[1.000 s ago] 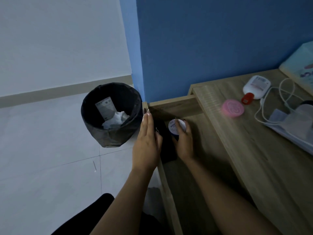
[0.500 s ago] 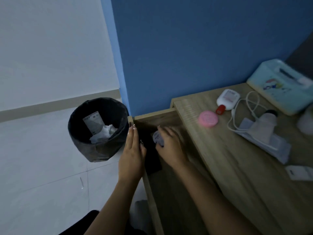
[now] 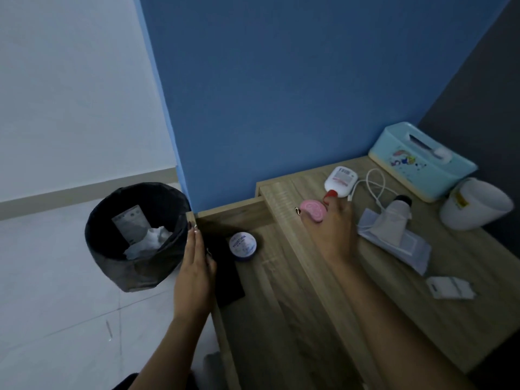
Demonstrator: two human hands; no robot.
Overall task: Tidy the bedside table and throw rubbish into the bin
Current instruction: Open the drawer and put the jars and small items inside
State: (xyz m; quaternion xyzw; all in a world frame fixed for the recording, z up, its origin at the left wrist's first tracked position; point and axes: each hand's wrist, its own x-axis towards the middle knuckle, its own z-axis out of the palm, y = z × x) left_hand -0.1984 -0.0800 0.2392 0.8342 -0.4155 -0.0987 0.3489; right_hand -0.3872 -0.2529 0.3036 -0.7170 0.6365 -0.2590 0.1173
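Reaching across the middle of the head view, your right hand (image 3: 330, 230) has its fingers curled round the pink round case (image 3: 313, 210) on the bedside table (image 3: 323, 280), thumb on the near side; you appear to be pinching it, though whether it has left the wood cannot be told. Your left hand (image 3: 195, 266) lies flat with its fingers pressed together, against the outer edge of the open drawer (image 3: 270, 305) at centre left, holding nothing.

Watch these from here. The white bottle with the red cap (image 3: 340, 180) lies just beyond your fingertips, touching or nearly so; a hurried lift could nudge it and set it rolling toward the white cable (image 3: 375, 187) looped beside it. That cable runs close to the tube (image 3: 395, 218) lying on the flat packet (image 3: 394, 243) right of your hand, so a wide swing of the wrist could snag it and drag both.

The small tin (image 3: 242, 243) sits in the drawer's far corner beside a dark flat object (image 3: 225, 271). If the pink case goes in there too, dropping it could knock the tin. The bin (image 3: 135, 237), at lower left of centre on the floor, already holds crumpled paper and stands just beside your left hand. Judge whether the case is rubbish before you carry it that way. If you shift the drawer with that hand, it could bump the bin.
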